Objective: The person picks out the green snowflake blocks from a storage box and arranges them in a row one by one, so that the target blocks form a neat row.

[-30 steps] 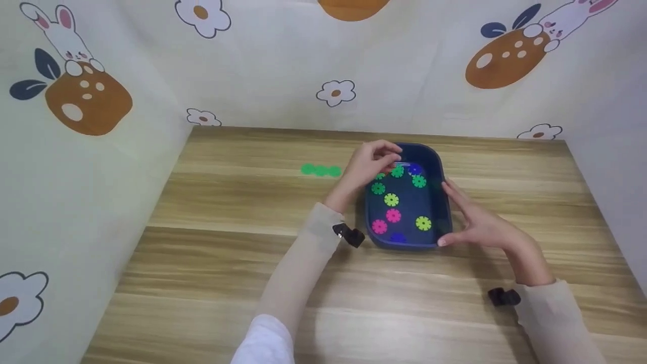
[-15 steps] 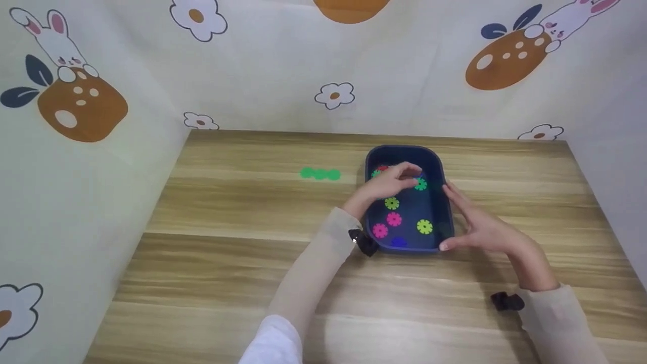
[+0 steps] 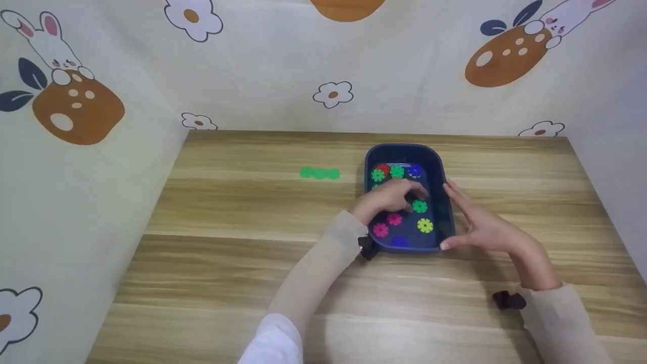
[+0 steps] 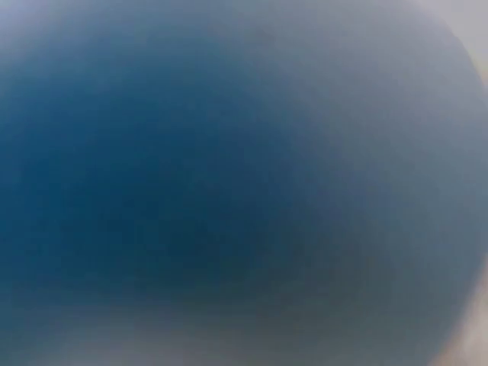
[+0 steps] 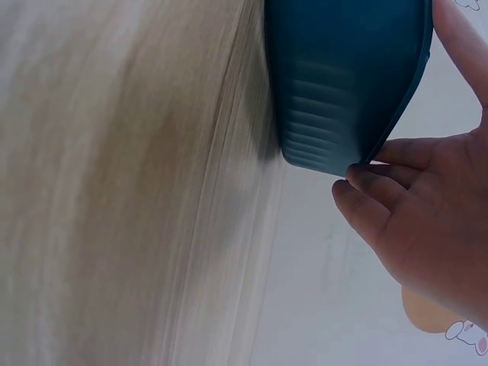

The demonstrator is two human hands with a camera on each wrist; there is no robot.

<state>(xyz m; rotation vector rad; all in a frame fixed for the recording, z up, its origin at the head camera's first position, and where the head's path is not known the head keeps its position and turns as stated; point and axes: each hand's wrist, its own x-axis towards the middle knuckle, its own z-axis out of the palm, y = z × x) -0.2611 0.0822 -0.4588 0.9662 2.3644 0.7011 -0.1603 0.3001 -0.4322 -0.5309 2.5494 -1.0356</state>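
Left hand (image 3: 389, 197) is held loosely curved, thumb apart, beside 1 green disc (image 3: 419, 207) inside the tray (image 3: 422, 155), whose side is touched by the spread right hand (image 3: 485, 230). Probably light and stiff, the disc is best pinched by its edges.

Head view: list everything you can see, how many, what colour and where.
Table: 1, wood-brown, below the backdrop
Backdrop: 1, pale with cartoon prints, behind and beside table
Tray: 1, dark blue, on table
Green strip: 1, green, on table left of tray
Green discs: at least 3, green, in tray
Red disc: at least 1, red, tray's far end
Blue discs: at least 2, blue, tray's far and near ends
Pink discs: 2, pink, tray's near left
Yellow disc: 1, yellow-green, tray's near right
Black devices: 2, black, at wrists
Sleeves: 2, beige, on forearms
Left hand: 1, bare, fingers inside tray
Right hand: 1, bare, touching tray's right side
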